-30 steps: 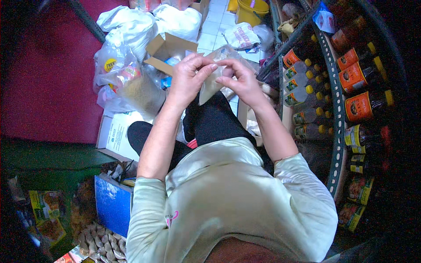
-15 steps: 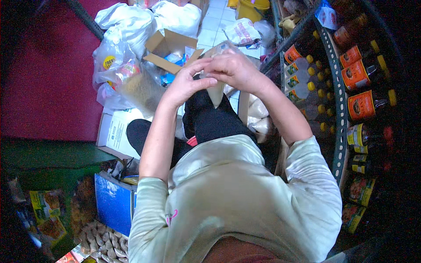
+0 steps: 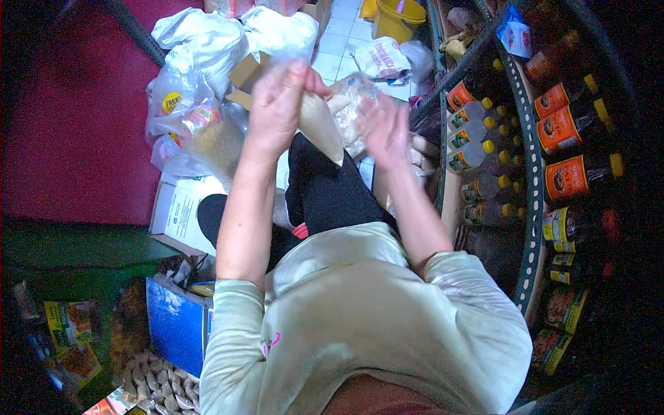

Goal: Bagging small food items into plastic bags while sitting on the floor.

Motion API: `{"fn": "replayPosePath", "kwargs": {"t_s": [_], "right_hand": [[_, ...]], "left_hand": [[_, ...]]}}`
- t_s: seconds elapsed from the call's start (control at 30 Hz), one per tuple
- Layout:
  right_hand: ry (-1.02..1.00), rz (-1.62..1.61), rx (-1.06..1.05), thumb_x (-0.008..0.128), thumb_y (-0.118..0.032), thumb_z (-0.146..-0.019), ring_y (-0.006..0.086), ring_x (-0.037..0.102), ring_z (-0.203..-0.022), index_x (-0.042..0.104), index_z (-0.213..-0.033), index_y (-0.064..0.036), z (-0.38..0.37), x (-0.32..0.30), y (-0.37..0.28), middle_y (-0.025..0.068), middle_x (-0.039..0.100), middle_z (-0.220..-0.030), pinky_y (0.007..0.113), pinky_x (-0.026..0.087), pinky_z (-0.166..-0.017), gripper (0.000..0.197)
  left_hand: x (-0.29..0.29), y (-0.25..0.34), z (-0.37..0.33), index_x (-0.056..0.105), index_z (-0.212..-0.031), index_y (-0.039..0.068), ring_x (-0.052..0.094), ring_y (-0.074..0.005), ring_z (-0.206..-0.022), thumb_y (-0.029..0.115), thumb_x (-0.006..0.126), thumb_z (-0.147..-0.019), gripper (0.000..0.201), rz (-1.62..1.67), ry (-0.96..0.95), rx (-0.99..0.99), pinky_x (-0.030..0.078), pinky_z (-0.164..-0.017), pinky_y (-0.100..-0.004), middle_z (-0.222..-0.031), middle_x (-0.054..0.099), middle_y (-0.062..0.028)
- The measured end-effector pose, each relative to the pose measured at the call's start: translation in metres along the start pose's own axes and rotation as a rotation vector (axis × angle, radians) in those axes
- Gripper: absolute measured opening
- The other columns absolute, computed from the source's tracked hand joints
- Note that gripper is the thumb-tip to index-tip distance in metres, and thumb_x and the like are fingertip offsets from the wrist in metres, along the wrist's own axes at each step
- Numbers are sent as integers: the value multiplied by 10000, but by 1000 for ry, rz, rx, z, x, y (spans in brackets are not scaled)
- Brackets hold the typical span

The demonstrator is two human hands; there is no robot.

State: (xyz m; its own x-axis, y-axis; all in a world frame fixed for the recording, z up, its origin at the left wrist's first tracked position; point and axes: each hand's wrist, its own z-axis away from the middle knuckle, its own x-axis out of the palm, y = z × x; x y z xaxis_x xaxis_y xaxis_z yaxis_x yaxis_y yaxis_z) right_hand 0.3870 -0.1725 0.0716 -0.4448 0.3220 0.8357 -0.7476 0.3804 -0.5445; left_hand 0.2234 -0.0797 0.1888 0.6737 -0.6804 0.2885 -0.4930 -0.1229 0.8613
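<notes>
My left hand [image 3: 275, 107] is raised, its fingers closed round the top of a small clear plastic bag [image 3: 319, 128]. Pale, whitish contents fill the bag, which tapers to a pointed corner above my dark-trousered knee. Apart from it, to the right, my right hand [image 3: 384, 131] is blurred by motion, with its fingers spread and nothing visible in them. Behind and between both hands lies a larger clear plastic bag [image 3: 351, 104] with whitish things inside. A cardboard box [image 3: 243, 75] is partly hidden behind my left hand.
White plastic sacks [image 3: 280, 33] and a see-through bag [image 3: 176, 97] lie at the far left. A yellow bucket [image 3: 398, 21] stands at the back. Shelves with yellow-capped bottles [image 3: 474, 114] line the right. A blue box [image 3: 176, 318] and several small brown-filled bags [image 3: 159, 384] are at lower left.
My hands were together at the top of the small bag. They have parted: the left carries the bag up and left, tilting it, while the right has let go and moved right and down.
</notes>
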Motion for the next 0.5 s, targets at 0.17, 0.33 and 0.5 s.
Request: {"fn": "replayPosePath", "kwargs": {"t_s": [0.17, 0.33, 0.5], "right_hand": [[49, -241, 345, 218, -658, -827, 281, 332, -1229, 266, -1344, -130, 30, 62, 57, 103, 347, -1337, 468, 222, -1027, 740], [-77, -380, 362, 175, -689, -809, 281, 336, -1231, 266, -1345, -140, 24, 32, 56, 97, 370, -1326, 461, 239, -1015, 773], [59, -327, 443, 155, -737, -771, 282, 391, -1194, 357, -1301, -146, 16, 41, 71, 92, 421, -1289, 430, 291, -991, 819]], "left_hand": [[9, -22, 7, 508, -671, 9, 505, -115, -611, 282, 444, -912, 370, -136, 53, 26, 425, -620, -250, -624, 518, -40], [16, 18, -8, 517, -655, 24, 488, -102, -600, 266, 463, -906, 352, 67, 58, 82, 415, -604, -248, -617, 520, -29], [12, -19, 4, 543, -682, 17, 493, -94, -602, 272, 463, -906, 349, -149, 82, -57, 401, -583, -238, -613, 531, -19]]}}
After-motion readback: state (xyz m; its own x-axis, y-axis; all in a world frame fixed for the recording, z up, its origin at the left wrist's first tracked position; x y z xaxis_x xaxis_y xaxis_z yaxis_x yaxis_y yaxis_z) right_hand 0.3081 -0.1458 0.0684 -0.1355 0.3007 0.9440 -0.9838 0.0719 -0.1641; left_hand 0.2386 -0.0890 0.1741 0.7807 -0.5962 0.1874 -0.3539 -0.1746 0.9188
